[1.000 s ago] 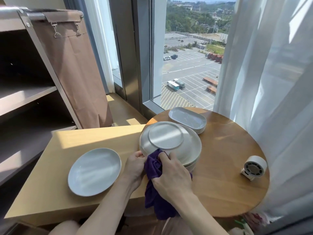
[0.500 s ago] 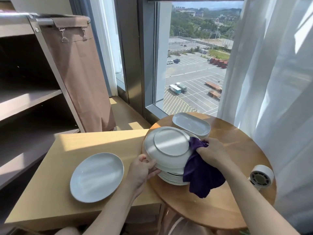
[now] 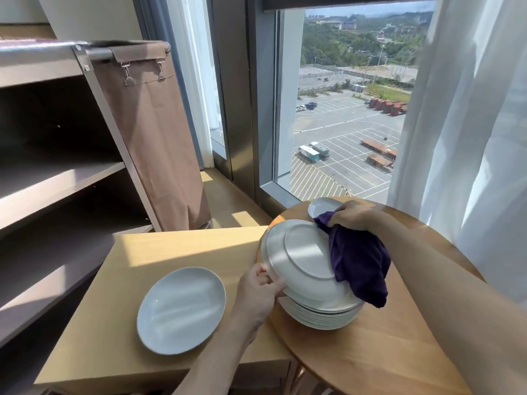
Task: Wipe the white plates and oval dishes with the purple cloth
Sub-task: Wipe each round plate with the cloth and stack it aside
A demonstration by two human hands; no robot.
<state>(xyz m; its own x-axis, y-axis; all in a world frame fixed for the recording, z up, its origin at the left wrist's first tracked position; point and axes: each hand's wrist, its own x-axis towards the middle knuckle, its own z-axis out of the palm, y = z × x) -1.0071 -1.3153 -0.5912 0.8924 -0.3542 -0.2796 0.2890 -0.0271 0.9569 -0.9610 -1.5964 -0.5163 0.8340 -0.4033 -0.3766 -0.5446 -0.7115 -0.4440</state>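
A white plate (image 3: pixel 299 252) is turned bottom up and tilted over a stack of white plates (image 3: pixel 322 316) on the round wooden table (image 3: pixel 399 352). My left hand (image 3: pixel 258 292) grips the tilted plate's near left rim. My right hand (image 3: pixel 353 215) holds the purple cloth (image 3: pixel 358 258) against the plate's far right edge, and the cloth hangs down over the plate's right side. Behind my right hand lie the oval dishes (image 3: pixel 322 206), mostly hidden. One white oval plate (image 3: pixel 181 309) lies face up on the light rectangular table (image 3: pixel 171 246) to the left.
A dark shelf unit (image 3: pixel 57 181) with a brown fabric bag (image 3: pixel 154 143) stands at the left. A window (image 3: pixel 348 109) is straight ahead, and a white curtain (image 3: pixel 470 124) hangs at the right behind the round table.
My right hand has carried the purple cloth from the plate's near edge round its right side to the far edge. My left hand has tilted the plate up higher.
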